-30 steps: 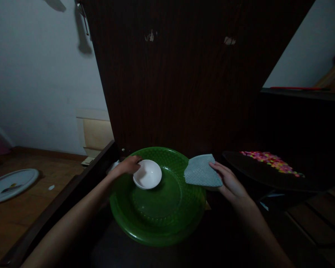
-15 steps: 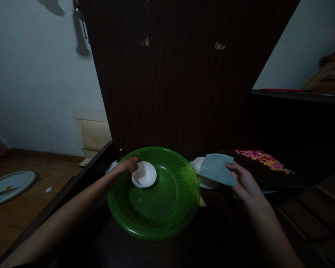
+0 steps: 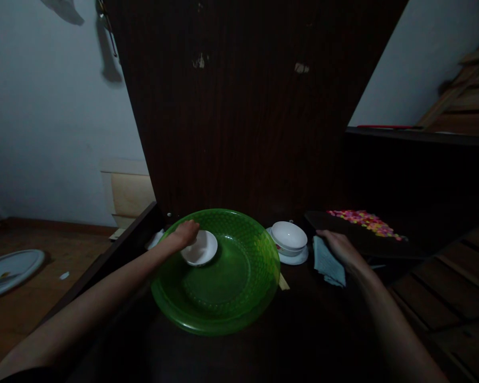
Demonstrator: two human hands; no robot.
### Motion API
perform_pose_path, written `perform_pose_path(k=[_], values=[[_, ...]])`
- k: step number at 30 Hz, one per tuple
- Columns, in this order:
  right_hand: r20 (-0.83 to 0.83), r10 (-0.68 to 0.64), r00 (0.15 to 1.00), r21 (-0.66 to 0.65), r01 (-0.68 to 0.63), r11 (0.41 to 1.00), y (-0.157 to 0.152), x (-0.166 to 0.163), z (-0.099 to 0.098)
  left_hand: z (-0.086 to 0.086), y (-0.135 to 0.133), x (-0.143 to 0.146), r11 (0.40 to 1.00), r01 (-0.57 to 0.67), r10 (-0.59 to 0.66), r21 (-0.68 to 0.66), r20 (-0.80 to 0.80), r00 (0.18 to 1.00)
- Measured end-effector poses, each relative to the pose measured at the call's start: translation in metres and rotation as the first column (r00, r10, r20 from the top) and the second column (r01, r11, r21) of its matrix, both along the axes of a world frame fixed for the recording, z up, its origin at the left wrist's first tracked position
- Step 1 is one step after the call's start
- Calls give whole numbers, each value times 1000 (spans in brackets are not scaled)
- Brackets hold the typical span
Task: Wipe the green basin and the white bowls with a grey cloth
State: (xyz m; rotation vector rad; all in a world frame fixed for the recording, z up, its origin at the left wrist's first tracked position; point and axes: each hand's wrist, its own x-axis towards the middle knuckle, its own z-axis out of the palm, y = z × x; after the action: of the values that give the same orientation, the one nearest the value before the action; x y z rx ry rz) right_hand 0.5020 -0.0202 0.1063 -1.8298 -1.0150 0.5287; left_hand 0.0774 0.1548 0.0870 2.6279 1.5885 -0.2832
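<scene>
A white bowl sits inside the large green plastic basin, towards its left side. My left hand is closed on the bowl's left rim; its fingertips are partly hidden. Right of the basin, my right hand grips a pale blue cloth by its upper edge, and the cloth hangs folded low over the dark tabletop. Between that cloth and the basin, more white bowls are stacked on a white plate.
A pale flat strip lies beside the basin's right edge. Farther right, many small pink and yellow pieces cover part of a dark board. A tall dark wooden panel rises behind the basin. On the floor at left is a white oval lid-like object.
My right hand has lowered the cloth and moved it away from the stacked bowls, which now show fully. The cloth has gone from spread to folded. My left hand stays at the bowl.
</scene>
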Motion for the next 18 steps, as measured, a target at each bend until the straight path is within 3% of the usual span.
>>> perform_pose_path(k=[8, 18], values=[[282, -115, 953, -148, 162, 976, 24, 13, -30, 2, 8, 1, 996, 84, -82, 29, -63, 995], [334, -11, 942, -220, 90, 971, 45, 14, -47, 4, 5, 2, 995, 97, -100, -35, -104, 990]])
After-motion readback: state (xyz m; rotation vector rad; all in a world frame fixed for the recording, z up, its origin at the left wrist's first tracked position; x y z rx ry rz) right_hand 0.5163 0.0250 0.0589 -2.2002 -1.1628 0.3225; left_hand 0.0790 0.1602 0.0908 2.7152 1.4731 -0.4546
